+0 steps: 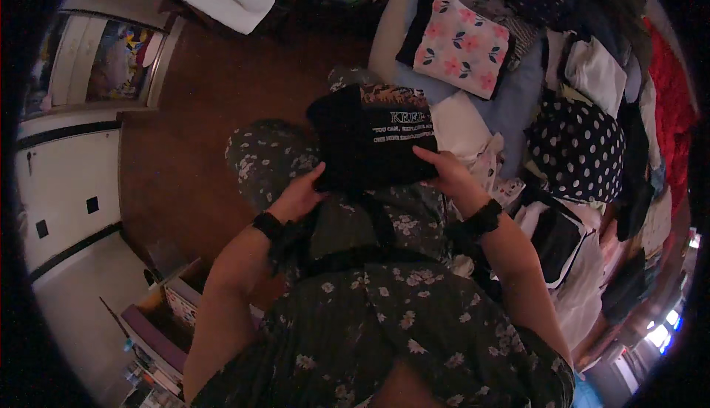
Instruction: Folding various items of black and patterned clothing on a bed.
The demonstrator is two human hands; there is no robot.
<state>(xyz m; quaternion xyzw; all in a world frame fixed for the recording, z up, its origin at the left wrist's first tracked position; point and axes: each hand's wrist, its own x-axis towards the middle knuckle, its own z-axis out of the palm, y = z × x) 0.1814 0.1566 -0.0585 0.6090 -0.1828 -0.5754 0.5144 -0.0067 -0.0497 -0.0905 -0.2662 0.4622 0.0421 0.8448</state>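
A folded black garment (pixel 366 147) with white lettering and a printed picture lies level above my lap, between both hands. My left hand (pixel 299 194) grips its near left corner, thumb on top. On the opposite side my right hand (pixel 446 169) pinches the near right edge, with the thumb lying over the cloth. Beneath the garment are my knees in dark floral cloth (pixel 272 155). Just right of the garment, a white folded cloth (pixel 460 125) rests on the bed.
On the bed's blue sheet (pixel 507 125) are a folded pink-flowered garment (pixel 463 47), a black polka-dot cloth (pixel 577 147) and several heaped clothes. Brown floor (pixel 183 186) stretches to the left, beside a white cabinet door (pixel 72 197). An open drawer (pixel 155 330) stands at lower left.
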